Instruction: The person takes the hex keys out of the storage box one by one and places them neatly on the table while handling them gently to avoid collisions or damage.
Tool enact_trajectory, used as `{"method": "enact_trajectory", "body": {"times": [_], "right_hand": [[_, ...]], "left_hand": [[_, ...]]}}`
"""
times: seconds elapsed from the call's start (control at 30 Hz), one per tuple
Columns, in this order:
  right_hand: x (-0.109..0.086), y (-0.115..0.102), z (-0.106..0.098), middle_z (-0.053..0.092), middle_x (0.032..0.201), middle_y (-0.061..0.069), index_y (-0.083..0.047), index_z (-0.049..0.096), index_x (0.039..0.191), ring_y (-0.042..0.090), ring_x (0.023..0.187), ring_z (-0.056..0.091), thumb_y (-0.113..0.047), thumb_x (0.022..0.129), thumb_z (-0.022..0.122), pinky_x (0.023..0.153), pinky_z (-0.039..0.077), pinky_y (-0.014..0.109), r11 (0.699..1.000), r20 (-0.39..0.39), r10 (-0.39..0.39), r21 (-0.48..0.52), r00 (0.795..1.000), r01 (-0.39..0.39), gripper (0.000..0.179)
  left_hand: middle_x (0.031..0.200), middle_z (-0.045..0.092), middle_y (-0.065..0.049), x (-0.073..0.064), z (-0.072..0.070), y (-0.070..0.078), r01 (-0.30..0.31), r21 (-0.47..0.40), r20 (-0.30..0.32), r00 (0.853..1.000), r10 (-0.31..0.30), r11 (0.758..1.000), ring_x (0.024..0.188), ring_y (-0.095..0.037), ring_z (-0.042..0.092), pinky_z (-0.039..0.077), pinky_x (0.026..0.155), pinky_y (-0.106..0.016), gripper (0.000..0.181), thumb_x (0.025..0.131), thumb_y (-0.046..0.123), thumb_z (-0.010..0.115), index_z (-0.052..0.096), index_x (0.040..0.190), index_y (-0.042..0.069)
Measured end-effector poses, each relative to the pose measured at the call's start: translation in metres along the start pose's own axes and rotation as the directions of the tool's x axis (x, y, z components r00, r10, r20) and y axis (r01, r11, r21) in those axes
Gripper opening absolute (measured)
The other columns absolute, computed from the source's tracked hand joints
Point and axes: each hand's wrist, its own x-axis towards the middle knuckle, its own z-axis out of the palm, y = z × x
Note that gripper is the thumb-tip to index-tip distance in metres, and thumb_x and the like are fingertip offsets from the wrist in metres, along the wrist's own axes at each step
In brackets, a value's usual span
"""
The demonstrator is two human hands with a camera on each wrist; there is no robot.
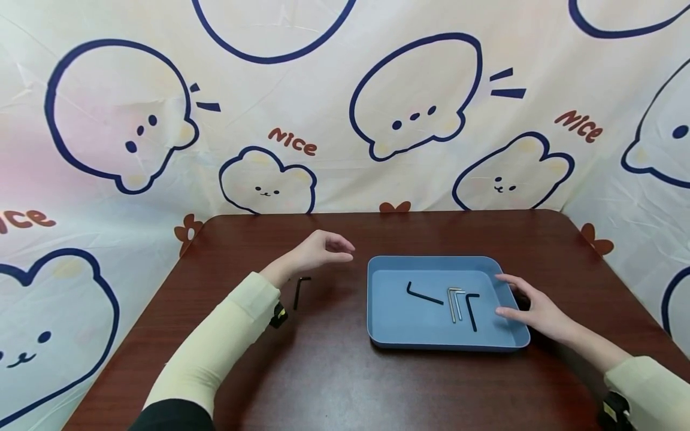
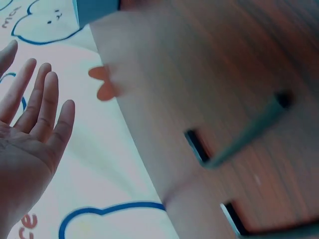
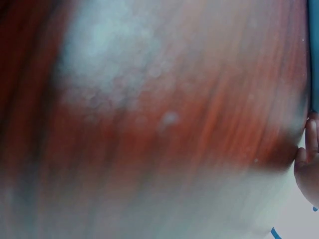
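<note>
My left hand point(image 1: 322, 248) hangs above the table, left of the tray, its fingers loosely bent and nothing in them. The left wrist view shows its palm and spread fingers point(image 2: 47, 114). Below that forearm lies a black hex key point(image 1: 297, 292); a second hex key point(image 2: 239, 221) shows in the left wrist view, mostly hidden by the sleeve from the head. At the blue tray's point(image 1: 447, 341) right rim, my right hand point(image 1: 539, 308) touches with fingertips and thumb. Inside lie a black hex key point(image 1: 424, 294), two silver hex keys point(image 1: 451, 305) and another black one point(image 1: 471, 311).
The brown wooden table point(image 1: 334, 377) runs back to a printed cloth point(image 1: 345, 179) hung behind it and at both sides. The tray stands right of the middle. Its corner point(image 2: 94, 10) enters the top of the left wrist view.
</note>
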Motion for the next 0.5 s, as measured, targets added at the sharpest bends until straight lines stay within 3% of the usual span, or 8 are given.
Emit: {"method": "enact_trajectory", "body": {"times": [0.17, 0.5], "right_hand": [[0.0, 0.0, 0.0, 0.039, 0.133, 0.034, -0.001, 0.032, 0.145, 0.05, 0.115, 0.04, -0.015, 0.088, 0.071, 0.086, 0.036, 0.072, 1.0, 0.0, 0.001, -0.002, 1.0, -0.001, 0.07], [0.0, 0.0, 0.0, 0.037, 0.134, 0.034, -0.002, 0.031, 0.146, 0.051, 0.116, 0.039, -0.016, 0.088, 0.071, 0.086, 0.035, 0.073, 1.0, 0.003, 0.016, -0.002, 1.0, -0.016, 0.071]], "left_hand": [[0.107, 0.07, -0.004, 0.011, 0.01, 0.009, -0.018, 0.012, 0.014, 1.0, 0.018, 1.0, 0.099, -0.018, 0.062, 0.051, 0.085, -0.032, 0.024, 0.089, 0.019, 0.072, 0.071, 0.111, 0.008], [0.102, 0.07, 0.002, 0.03, 0.035, 0.027, -0.091, 0.11, 0.076, 0.994, 0.083, 0.99, 0.092, -0.015, 0.06, 0.051, 0.081, -0.027, 0.023, 0.091, 0.022, 0.071, 0.073, 0.109, 0.008]]}}
